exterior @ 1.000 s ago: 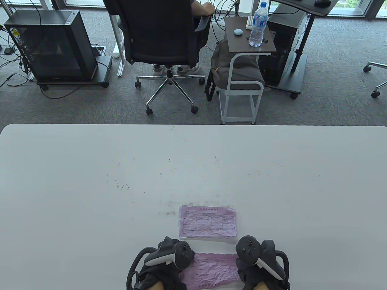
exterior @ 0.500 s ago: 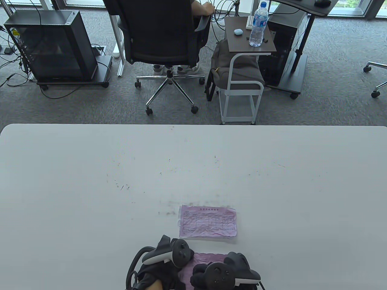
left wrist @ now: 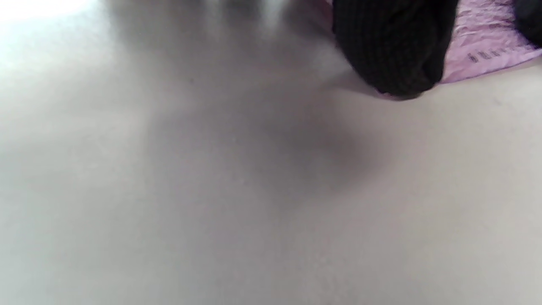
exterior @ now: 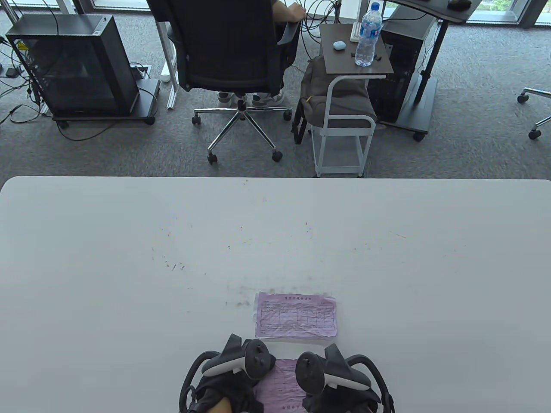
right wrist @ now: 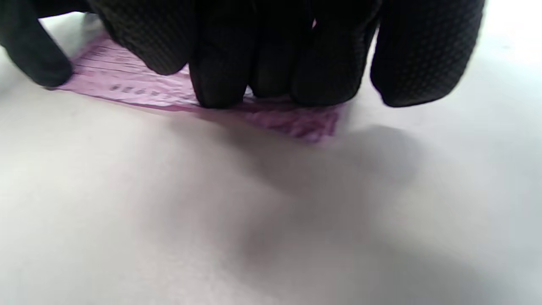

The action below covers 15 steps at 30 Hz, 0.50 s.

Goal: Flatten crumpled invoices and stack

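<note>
Grip-wise, nothing is really being clamped: both hands are pressing down on the crumpled invoice rather than picking it up. Right hand has its fingers bunched together, tips planted on the pink paper's edge, pinning it against the bench. Left hand sits on the sheet's left end; in its wrist view only one gloved fingertip shows, touching down right at the paper's corner, so I can't tell how the rest of that hand lies.

So we're mid-flatten on the second sheet, which lies at the near edge of the bench between the two hands. Just beyond it sits the flattened invoice, already smoothed out, close but not touching.

My guess for what's next: keep one end pinned and smooth outward toward the free edge until the wrinkles ease. Thin paper, so gentle pressure or it tears. Then lift it and line it up on top of the flat one.
</note>
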Each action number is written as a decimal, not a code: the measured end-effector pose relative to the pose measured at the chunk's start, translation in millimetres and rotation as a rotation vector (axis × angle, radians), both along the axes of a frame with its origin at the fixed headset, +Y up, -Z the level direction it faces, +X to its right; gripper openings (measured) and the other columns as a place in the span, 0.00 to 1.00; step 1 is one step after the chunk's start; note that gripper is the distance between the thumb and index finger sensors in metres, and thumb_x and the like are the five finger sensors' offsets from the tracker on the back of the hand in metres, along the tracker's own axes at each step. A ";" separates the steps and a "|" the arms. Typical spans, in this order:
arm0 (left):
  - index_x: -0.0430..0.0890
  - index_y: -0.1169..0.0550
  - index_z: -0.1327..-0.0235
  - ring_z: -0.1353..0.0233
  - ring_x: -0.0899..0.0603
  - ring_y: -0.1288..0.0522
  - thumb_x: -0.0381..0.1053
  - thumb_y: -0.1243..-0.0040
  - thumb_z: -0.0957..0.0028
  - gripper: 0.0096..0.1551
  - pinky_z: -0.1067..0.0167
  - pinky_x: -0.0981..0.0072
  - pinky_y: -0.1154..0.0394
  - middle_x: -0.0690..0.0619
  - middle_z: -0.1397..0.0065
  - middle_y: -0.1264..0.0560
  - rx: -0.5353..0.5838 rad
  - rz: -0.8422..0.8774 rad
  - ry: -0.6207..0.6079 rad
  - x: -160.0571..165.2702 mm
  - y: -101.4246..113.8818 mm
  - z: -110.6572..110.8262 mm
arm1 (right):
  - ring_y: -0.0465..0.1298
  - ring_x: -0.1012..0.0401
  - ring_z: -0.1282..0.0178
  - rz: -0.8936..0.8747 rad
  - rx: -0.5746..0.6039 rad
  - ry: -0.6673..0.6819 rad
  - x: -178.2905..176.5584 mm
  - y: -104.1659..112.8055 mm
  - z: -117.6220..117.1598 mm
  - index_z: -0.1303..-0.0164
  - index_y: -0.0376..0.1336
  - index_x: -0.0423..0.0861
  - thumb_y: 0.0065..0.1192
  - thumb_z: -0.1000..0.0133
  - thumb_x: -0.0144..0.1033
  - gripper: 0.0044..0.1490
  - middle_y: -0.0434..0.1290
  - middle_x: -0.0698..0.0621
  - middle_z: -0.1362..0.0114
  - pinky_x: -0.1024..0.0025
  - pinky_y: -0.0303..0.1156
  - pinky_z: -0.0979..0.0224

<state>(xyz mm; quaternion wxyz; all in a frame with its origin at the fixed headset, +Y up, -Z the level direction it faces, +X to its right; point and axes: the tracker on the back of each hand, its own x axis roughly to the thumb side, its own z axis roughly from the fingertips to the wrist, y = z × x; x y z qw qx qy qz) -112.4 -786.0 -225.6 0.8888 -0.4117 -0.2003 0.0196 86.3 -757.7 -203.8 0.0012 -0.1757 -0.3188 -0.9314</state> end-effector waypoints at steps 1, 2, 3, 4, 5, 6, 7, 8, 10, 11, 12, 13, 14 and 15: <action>0.60 0.58 0.23 0.24 0.25 0.74 0.58 0.32 0.51 0.57 0.33 0.27 0.57 0.45 0.23 0.74 0.000 0.001 0.000 0.0 -0.1 0.0 | 0.77 0.47 0.40 0.020 -0.009 -0.022 3.0 -0.6 -0.6 0.46 0.71 0.50 0.60 0.39 0.51 0.20 0.73 0.49 0.35 0.45 0.78 0.44; 0.60 0.58 0.23 0.24 0.25 0.74 0.58 0.32 0.51 0.57 0.33 0.27 0.57 0.45 0.23 0.75 -0.002 0.002 0.001 0.0 -0.2 0.0 | 0.78 0.47 0.41 0.034 -0.017 -0.039 6.3 -1.4 -1.3 0.48 0.71 0.50 0.59 0.39 0.52 0.20 0.74 0.49 0.36 0.45 0.78 0.44; 0.60 0.58 0.23 0.24 0.25 0.74 0.58 0.32 0.51 0.57 0.33 0.27 0.57 0.45 0.23 0.75 -0.005 0.002 0.001 0.0 -0.4 0.0 | 0.78 0.47 0.42 0.055 -0.028 -0.062 9.4 -2.9 -2.1 0.50 0.72 0.50 0.59 0.39 0.52 0.20 0.74 0.49 0.38 0.45 0.78 0.44; 0.60 0.58 0.23 0.24 0.25 0.74 0.58 0.32 0.51 0.57 0.33 0.27 0.58 0.45 0.24 0.75 -0.006 0.003 0.001 -0.1 -0.5 0.1 | 0.79 0.46 0.43 0.070 -0.039 -0.072 10.5 -3.6 -2.4 0.51 0.73 0.49 0.59 0.38 0.53 0.20 0.75 0.49 0.39 0.45 0.78 0.45; 0.60 0.58 0.23 0.25 0.25 0.74 0.58 0.32 0.50 0.57 0.33 0.27 0.58 0.45 0.24 0.75 -0.011 0.004 0.001 -0.1 -0.6 0.0 | 0.79 0.47 0.44 0.108 -0.058 -0.086 12.4 -4.7 -2.4 0.52 0.73 0.49 0.59 0.38 0.53 0.20 0.75 0.49 0.40 0.45 0.78 0.45; 0.60 0.58 0.23 0.25 0.25 0.75 0.58 0.32 0.50 0.57 0.33 0.27 0.58 0.45 0.24 0.75 -0.014 0.004 0.001 -0.2 -0.7 0.0 | 0.80 0.47 0.45 0.129 -0.063 -0.086 13.3 -5.4 -2.2 0.53 0.73 0.49 0.59 0.38 0.53 0.21 0.76 0.49 0.42 0.46 0.79 0.46; 0.60 0.58 0.23 0.25 0.25 0.75 0.58 0.32 0.50 0.57 0.33 0.27 0.58 0.45 0.24 0.75 -0.016 0.005 0.000 -0.4 -0.8 0.1 | 0.81 0.49 0.47 0.136 -0.048 -0.068 15.4 -4.3 -2.4 0.55 0.74 0.49 0.59 0.38 0.54 0.21 0.78 0.49 0.43 0.49 0.80 0.47; 0.61 0.58 0.23 0.25 0.25 0.75 0.58 0.32 0.50 0.57 0.33 0.27 0.58 0.45 0.24 0.75 -0.018 0.004 -0.002 -0.6 -0.8 0.5 | 0.83 0.50 0.50 0.106 -0.035 -0.057 17.4 -0.7 -2.9 0.56 0.75 0.49 0.59 0.38 0.54 0.21 0.80 0.49 0.45 0.51 0.82 0.50; 0.61 0.58 0.23 0.25 0.25 0.75 0.58 0.31 0.50 0.57 0.33 0.27 0.59 0.45 0.24 0.76 -0.031 0.006 -0.001 -0.9 -1.4 0.4 | 0.83 0.50 0.52 -0.001 0.099 -0.055 18.4 12.7 -1.0 0.57 0.75 0.48 0.59 0.39 0.54 0.21 0.80 0.49 0.46 0.53 0.82 0.52; 0.61 0.58 0.23 0.25 0.25 0.76 0.57 0.31 0.50 0.57 0.33 0.27 0.59 0.45 0.24 0.76 -0.033 0.005 0.001 -1.0 -1.4 0.5 | 0.83 0.50 0.53 -0.096 0.235 -0.022 16.2 21.7 1.5 0.57 0.75 0.48 0.59 0.40 0.54 0.22 0.80 0.48 0.46 0.53 0.82 0.52; 0.62 0.59 0.24 0.25 0.25 0.76 0.58 0.31 0.50 0.57 0.33 0.27 0.59 0.45 0.24 0.76 -0.035 0.003 0.000 -1.1 -1.4 0.6 | 0.83 0.49 0.52 -0.184 0.321 0.033 12.1 27.6 3.9 0.57 0.75 0.48 0.60 0.40 0.54 0.22 0.81 0.48 0.46 0.52 0.82 0.52; 0.62 0.59 0.24 0.25 0.25 0.76 0.58 0.32 0.50 0.57 0.33 0.27 0.59 0.45 0.25 0.76 -0.040 0.003 -0.001 -1.2 -1.5 0.5 | 0.83 0.49 0.50 -0.253 0.356 0.089 7.5 30.4 6.3 0.56 0.75 0.48 0.59 0.40 0.54 0.22 0.80 0.48 0.44 0.52 0.82 0.51; 0.62 0.59 0.24 0.25 0.25 0.76 0.57 0.31 0.50 0.57 0.34 0.27 0.59 0.45 0.25 0.76 -0.042 0.005 0.002 -1.3 -1.4 0.6 | 0.82 0.48 0.47 -0.336 0.369 0.153 -0.4 31.7 9.6 0.54 0.74 0.48 0.59 0.40 0.53 0.22 0.79 0.48 0.41 0.50 0.81 0.49; 0.62 0.59 0.24 0.25 0.25 0.76 0.57 0.31 0.50 0.57 0.34 0.27 0.59 0.45 0.25 0.76 -0.041 0.007 0.001 -1.4 -1.5 0.6 | 0.80 0.47 0.44 -0.386 0.337 0.202 -8.5 30.6 13.2 0.53 0.74 0.47 0.59 0.40 0.52 0.22 0.77 0.46 0.37 0.49 0.80 0.46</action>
